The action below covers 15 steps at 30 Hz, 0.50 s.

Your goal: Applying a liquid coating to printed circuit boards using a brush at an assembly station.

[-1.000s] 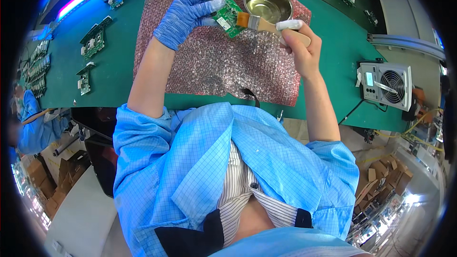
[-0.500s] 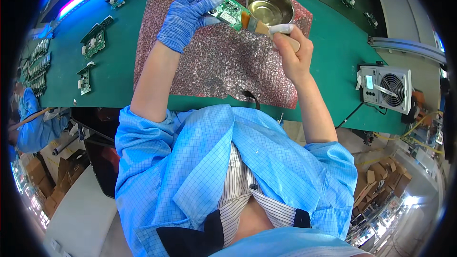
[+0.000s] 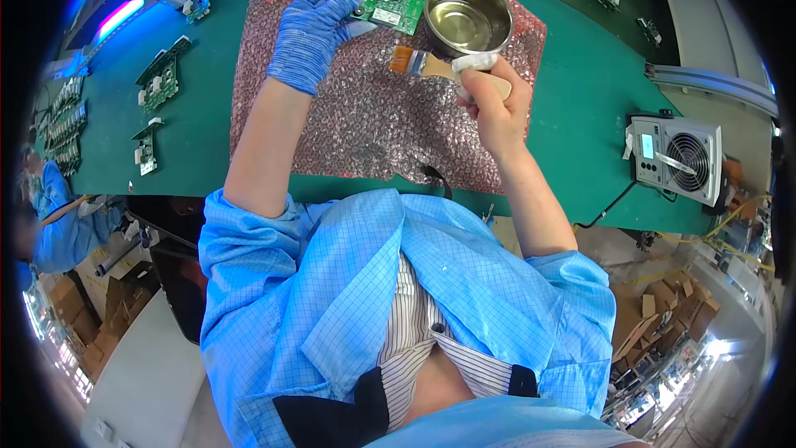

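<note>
My left hand [image 3: 319,29], in a blue knit glove with pale fingertips, grips a green circuit board [image 3: 400,7] by its left edge. The board is held over a sheet of pinkish bubble wrap [image 3: 356,124]. In my right hand [image 3: 496,99], bare but for white covers on some fingers, is a flat paintbrush [image 3: 437,66] with a wooden handle and orange bristles. Its bristles point left, below the board and apart from it. Just beyond the brush stands a round metal bowl [image 3: 469,21] with some clear yellowish liquid in it.
More circuit boards [image 3: 160,79] lie on the green table [image 3: 199,124] to the left, with several stacked at the far left. Light bars [image 3: 120,18] glow at upper left. A fan unit [image 3: 676,158] sits at the right edge. Another person's blue sleeve [image 3: 70,228] shows at far left.
The brush has come off the board and moved down and left, away from the bowl's rim. My left hand has shifted slightly, turning the board flatter to view.
</note>
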Each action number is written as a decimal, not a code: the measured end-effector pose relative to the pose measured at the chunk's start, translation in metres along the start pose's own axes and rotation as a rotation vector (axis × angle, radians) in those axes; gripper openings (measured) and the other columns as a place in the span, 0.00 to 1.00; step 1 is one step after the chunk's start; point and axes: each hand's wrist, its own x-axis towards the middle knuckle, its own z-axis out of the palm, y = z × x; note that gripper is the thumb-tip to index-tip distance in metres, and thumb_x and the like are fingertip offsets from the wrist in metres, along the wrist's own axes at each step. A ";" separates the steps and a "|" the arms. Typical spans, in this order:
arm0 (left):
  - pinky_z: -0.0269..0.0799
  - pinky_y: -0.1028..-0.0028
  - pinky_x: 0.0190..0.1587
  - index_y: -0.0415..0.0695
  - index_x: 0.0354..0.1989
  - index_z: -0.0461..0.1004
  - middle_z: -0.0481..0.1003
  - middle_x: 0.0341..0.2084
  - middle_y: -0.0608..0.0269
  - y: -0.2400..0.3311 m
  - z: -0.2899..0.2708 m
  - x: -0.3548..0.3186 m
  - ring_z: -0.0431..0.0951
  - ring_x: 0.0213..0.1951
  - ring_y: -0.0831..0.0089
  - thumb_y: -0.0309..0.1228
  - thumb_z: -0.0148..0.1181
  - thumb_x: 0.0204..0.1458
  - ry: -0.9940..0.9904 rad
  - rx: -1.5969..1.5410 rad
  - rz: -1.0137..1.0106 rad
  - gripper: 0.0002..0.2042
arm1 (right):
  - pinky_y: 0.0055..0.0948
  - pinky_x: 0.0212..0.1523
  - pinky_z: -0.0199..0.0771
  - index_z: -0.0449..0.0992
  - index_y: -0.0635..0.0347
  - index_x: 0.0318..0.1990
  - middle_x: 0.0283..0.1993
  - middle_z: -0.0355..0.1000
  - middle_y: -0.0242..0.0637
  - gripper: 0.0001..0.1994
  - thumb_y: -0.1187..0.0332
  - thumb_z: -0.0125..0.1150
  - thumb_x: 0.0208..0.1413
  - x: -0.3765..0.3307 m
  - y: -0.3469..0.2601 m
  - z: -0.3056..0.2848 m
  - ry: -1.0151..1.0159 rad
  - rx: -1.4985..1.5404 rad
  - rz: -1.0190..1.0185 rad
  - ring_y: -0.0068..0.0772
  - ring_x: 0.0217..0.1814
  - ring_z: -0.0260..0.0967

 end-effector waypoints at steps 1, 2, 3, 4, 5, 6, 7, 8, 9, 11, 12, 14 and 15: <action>0.76 0.78 0.26 0.41 0.33 0.69 0.72 0.28 0.62 -0.001 0.001 0.004 0.74 0.31 0.74 0.29 0.60 0.41 0.023 0.004 0.009 0.10 | 0.13 0.14 0.55 0.70 0.64 0.30 0.18 0.65 0.30 0.07 0.70 0.51 0.46 0.000 0.000 0.000 0.033 0.033 0.016 0.14 0.15 0.59; 0.76 0.78 0.26 0.41 0.33 0.69 0.72 0.28 0.62 -0.001 0.001 0.012 0.74 0.31 0.74 0.29 0.60 0.41 0.019 0.005 0.005 0.10 | 0.13 0.14 0.55 0.70 0.64 0.30 0.18 0.65 0.30 0.07 0.70 0.51 0.46 0.000 -0.001 0.000 0.068 0.064 0.032 0.14 0.15 0.59; 0.76 0.78 0.26 0.42 0.32 0.69 0.72 0.28 0.62 -0.001 -0.001 0.022 0.74 0.30 0.75 0.28 0.59 0.41 0.032 -0.006 -0.016 0.10 | 0.13 0.14 0.56 0.70 0.64 0.31 0.18 0.65 0.30 0.07 0.71 0.51 0.47 0.001 -0.003 0.000 0.113 0.071 0.020 0.14 0.15 0.60; 0.75 0.79 0.25 0.42 0.32 0.69 0.72 0.28 0.63 -0.001 -0.005 0.035 0.73 0.30 0.76 0.26 0.59 0.41 0.046 -0.016 -0.035 0.09 | 0.13 0.14 0.56 0.70 0.64 0.31 0.18 0.65 0.30 0.07 0.71 0.51 0.47 0.002 -0.002 -0.001 0.109 0.072 0.020 0.14 0.15 0.60; 0.74 0.72 0.32 0.43 0.37 0.68 0.72 0.32 0.60 -0.012 -0.016 0.057 0.74 0.33 0.69 0.37 0.58 0.42 -0.013 0.056 0.041 0.15 | 0.13 0.14 0.57 0.69 0.65 0.31 0.18 0.65 0.30 0.07 0.71 0.51 0.47 0.004 0.001 -0.003 0.153 0.071 0.002 0.15 0.16 0.60; 0.74 0.72 0.32 0.43 0.37 0.68 0.72 0.32 0.60 -0.008 -0.010 0.070 0.74 0.33 0.69 0.37 0.58 0.42 -0.017 0.056 0.036 0.15 | 0.14 0.15 0.58 0.69 0.65 0.31 0.18 0.65 0.31 0.06 0.71 0.51 0.47 0.006 0.005 -0.007 0.204 0.067 -0.013 0.16 0.16 0.61; 0.69 0.77 0.27 0.45 0.31 0.70 0.70 0.25 0.66 0.012 0.002 0.079 0.70 0.27 0.76 0.36 0.59 0.42 0.071 0.139 0.033 0.11 | 0.14 0.15 0.58 0.69 0.66 0.32 0.19 0.65 0.31 0.07 0.72 0.51 0.47 0.003 0.005 -0.013 0.229 0.048 -0.038 0.16 0.16 0.61; 0.63 0.82 0.21 0.47 0.25 0.71 0.67 0.18 0.72 0.024 0.010 0.086 0.66 0.20 0.83 0.34 0.59 0.41 0.159 0.221 0.030 0.06 | 0.14 0.15 0.58 0.69 0.66 0.32 0.19 0.65 0.31 0.07 0.72 0.51 0.47 0.001 0.004 -0.018 0.231 0.051 -0.052 0.16 0.16 0.61; 0.63 0.82 0.21 0.47 0.25 0.71 0.67 0.18 0.72 0.028 -0.011 0.104 0.66 0.20 0.83 0.34 0.59 0.41 0.189 0.231 0.050 0.06 | 0.14 0.15 0.59 0.69 0.66 0.32 0.19 0.65 0.31 0.07 0.72 0.51 0.47 0.003 0.001 -0.017 0.260 0.060 -0.056 0.17 0.16 0.61; 0.63 0.82 0.18 0.48 0.25 0.71 0.67 0.17 0.71 0.013 -0.061 0.159 0.66 0.20 0.82 0.34 0.59 0.40 -0.217 -0.119 -0.002 0.06 | 0.14 0.16 0.59 0.69 0.66 0.33 0.20 0.65 0.31 0.07 0.72 0.51 0.47 0.006 0.004 -0.021 0.352 0.079 -0.013 0.17 0.17 0.61; 0.63 0.82 0.18 0.48 0.25 0.71 0.67 0.17 0.71 0.010 -0.049 0.168 0.66 0.20 0.82 0.34 0.59 0.40 -0.229 -0.120 -0.009 0.06 | 0.14 0.16 0.59 0.69 0.66 0.33 0.20 0.65 0.31 0.07 0.72 0.51 0.47 0.006 0.008 -0.026 0.366 0.076 -0.012 0.17 0.17 0.61; 0.63 0.81 0.16 0.47 0.23 0.70 0.67 0.17 0.71 0.008 -0.023 0.185 0.66 0.20 0.81 0.33 0.59 0.40 0.429 0.360 0.078 0.05 | 0.14 0.15 0.59 0.68 0.66 0.34 0.20 0.65 0.31 0.08 0.72 0.50 0.48 0.008 0.015 -0.036 0.436 0.103 -0.003 0.16 0.17 0.59; 0.63 0.81 0.15 0.47 0.24 0.69 0.67 0.18 0.70 0.000 -0.037 0.203 0.66 0.20 0.80 0.30 0.59 0.39 0.459 0.225 0.060 0.06 | 0.14 0.15 0.58 0.68 0.66 0.35 0.20 0.64 0.30 0.08 0.72 0.50 0.48 0.007 0.018 -0.039 0.432 0.094 -0.017 0.15 0.16 0.57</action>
